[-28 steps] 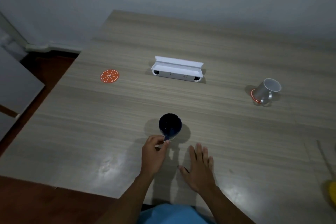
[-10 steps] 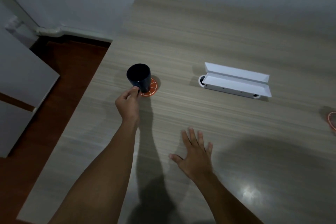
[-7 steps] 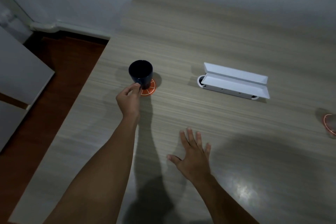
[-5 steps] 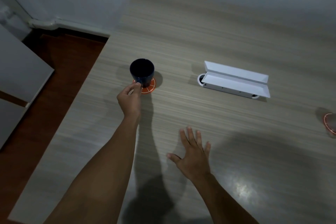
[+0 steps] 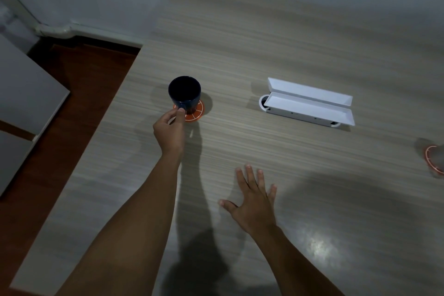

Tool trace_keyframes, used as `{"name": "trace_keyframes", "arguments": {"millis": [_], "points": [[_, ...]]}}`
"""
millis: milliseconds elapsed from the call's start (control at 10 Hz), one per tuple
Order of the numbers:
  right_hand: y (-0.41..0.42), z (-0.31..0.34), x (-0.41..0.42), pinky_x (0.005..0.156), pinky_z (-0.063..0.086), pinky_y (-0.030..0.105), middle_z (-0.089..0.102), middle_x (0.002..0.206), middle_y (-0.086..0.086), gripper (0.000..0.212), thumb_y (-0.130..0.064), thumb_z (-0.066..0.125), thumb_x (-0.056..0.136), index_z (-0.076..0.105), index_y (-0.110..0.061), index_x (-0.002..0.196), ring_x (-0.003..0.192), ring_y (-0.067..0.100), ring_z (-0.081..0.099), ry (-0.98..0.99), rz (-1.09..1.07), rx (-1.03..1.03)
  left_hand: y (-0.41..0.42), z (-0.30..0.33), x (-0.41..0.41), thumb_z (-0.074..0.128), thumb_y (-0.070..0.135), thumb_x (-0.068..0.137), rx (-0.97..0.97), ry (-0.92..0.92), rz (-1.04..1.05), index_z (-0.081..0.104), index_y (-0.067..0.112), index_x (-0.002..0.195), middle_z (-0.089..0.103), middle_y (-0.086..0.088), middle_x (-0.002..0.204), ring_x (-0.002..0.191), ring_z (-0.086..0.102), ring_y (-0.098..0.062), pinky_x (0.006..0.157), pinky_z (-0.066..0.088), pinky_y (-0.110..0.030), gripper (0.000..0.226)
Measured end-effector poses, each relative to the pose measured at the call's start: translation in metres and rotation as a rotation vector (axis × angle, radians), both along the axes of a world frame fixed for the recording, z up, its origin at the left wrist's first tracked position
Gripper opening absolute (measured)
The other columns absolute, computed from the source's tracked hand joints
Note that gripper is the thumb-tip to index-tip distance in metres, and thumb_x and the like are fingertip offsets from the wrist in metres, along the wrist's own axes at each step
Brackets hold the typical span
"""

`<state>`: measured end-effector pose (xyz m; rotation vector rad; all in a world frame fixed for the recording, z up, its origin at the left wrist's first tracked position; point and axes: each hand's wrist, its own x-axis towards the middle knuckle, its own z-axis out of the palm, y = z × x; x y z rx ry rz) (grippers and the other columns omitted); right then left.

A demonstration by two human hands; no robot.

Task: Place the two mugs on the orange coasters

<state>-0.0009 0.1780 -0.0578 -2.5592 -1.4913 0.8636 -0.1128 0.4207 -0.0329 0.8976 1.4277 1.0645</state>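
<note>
Head view, down over table (image 5: 288,50)

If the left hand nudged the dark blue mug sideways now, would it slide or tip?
The dark blue mug looks rigid and tapers toward its base, so it probably tips fairly easily. It stands on the thin orange coaster, which might slide along the smooth wooden table.

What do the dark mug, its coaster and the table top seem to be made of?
Dark blue mug: probably glazed ceramic, smooth with a faint sheen.
Orange coaster: thin, flat and matte; material unclear.
Table: wood-grain laminate by its streaks and glare.

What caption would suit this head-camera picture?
Left hand sets dark mug on orange coaster; right hand rests flat.
</note>
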Motion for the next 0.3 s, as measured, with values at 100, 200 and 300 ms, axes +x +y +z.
{"name": "trace_keyframes", "arguments": {"millis": [100,200,300], "points": [[0.001,0.002,0.001,0.12,-0.014,0.06,-0.027,0.163,-0.013,0.1,-0.084,0.035,0.081,-0.014,-0.04,0.155,0.149,0.02,-0.03,0.004,-0.006,-0.019,-0.001,0.004,-0.002,0.074,0.026,0.087,0.031,0.079,-0.051,0.077,0.012,0.104,0.077,-0.006,0.105,0.104,0.072,-0.019,0.097,0.057,-0.044,0.022],[0.001,0.006,-0.001,0.12,-0.014,0.06,-0.027,0.163,-0.013,0.099,-0.083,0.036,0.081,-0.013,-0.04,0.155,0.149,0.02,-0.031,0.006,-0.008,-0.023,-0.006,0.017,-0.006,0.069,0.026,0.093,0.075,0.163,-0.125,0.072,0.01,0.112,0.074,-0.005,0.11,0.105,0.07,-0.017,0.095,0.057,-0.039,0.026],[0.0,0.006,-0.001,0.12,-0.013,0.06,-0.027,0.163,-0.011,0.099,-0.083,0.036,0.082,-0.014,-0.039,0.155,0.149,0.022,-0.03,-0.01,0.023,-0.021,-0.02,0.028,-0.011,0.065,0.023,0.096,0.098,0.212,-0.159,0.066,0.011,0.12,0.067,0.001,0.116,0.096,0.067,-0.007,0.074,0.054,-0.013,0.027]]}}
